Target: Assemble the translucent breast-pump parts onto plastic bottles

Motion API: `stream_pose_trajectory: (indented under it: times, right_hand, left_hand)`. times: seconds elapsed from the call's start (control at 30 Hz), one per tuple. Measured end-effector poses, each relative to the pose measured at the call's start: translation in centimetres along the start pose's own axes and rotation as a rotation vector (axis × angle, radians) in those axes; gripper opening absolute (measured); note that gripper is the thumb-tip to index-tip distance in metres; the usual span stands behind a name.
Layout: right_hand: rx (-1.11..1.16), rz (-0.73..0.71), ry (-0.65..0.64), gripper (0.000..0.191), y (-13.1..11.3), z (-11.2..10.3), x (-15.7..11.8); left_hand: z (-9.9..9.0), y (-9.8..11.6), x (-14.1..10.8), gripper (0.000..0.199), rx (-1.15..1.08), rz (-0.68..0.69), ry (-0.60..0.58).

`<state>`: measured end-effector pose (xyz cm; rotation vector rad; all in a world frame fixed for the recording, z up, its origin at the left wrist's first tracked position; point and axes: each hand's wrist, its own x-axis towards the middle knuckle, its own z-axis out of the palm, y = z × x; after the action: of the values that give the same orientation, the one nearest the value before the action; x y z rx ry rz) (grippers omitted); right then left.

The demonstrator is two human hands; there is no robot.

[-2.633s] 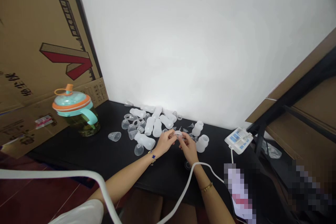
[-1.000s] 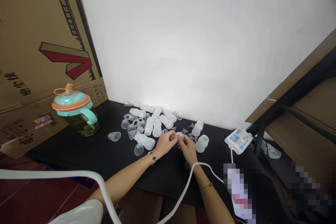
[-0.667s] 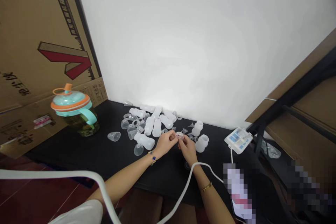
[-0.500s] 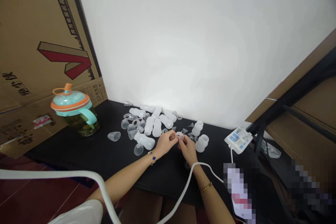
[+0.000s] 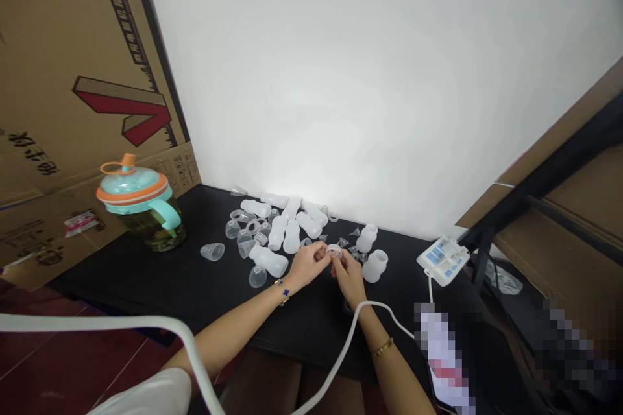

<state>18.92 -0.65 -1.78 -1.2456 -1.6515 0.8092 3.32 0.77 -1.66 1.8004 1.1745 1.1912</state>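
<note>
Clear ring: rim roughly level, wider axis running left-right. Left hand and right hand pinch its opposite sides, forearms converging forward.

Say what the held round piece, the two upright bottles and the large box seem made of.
Held round piece: probably smooth plastic, judging by its whitish, partly translucent look. Upright bottles: plastic or silicone, can't tell which; milky walls, soft sheen. Large box: matte cardboard, brown printed faces.
</note>
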Motion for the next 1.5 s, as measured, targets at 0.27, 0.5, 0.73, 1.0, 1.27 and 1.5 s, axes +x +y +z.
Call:
stream_pose_trajectory:
  times: [0.27, 0.5, 0.73, 1.0, 1.27, 1.5]
  right_hand:
    - [-0.005, -0.008, -0.024, 0.025, 0.4, 0.0, 0.0]
    - [-0.012, -0.008, -0.033, 0.026, 0.8, 0.0, 0.1]
    - [-0.033, -0.016, -0.051, 0.033, 0.0, -0.1, 0.0]
    - [-0.117, -0.019, -0.068, 0.033, -0.3, -0.2, -0.1]
    - [-0.164, -0.023, -0.102, 0.029, -0.4, -0.2, -0.2]
    - [-0.162, -0.037, -0.101, 0.028, -0.3, -0.2, -0.2]
  left_hand:
    - [0.0, -0.1, 0.1, 0.039, 0.116, 0.007, 0.013]
    - [0.1, -0.2, 0.0, 0.039, 0.114, 0.007, 0.030]
    - [0.0, -0.6, 0.2, 0.031, 0.063, 0.012, 0.012]
    - [-0.2, -0.6, 0.2, 0.034, 0.040, 0.024, 0.015]
    - [-0.3, -0.7, 0.2, 0.037, 0.023, 0.044, 0.032]
    - [-0.4, -0.5, 0.1, 0.035, 0.051, 0.055, 0.035]
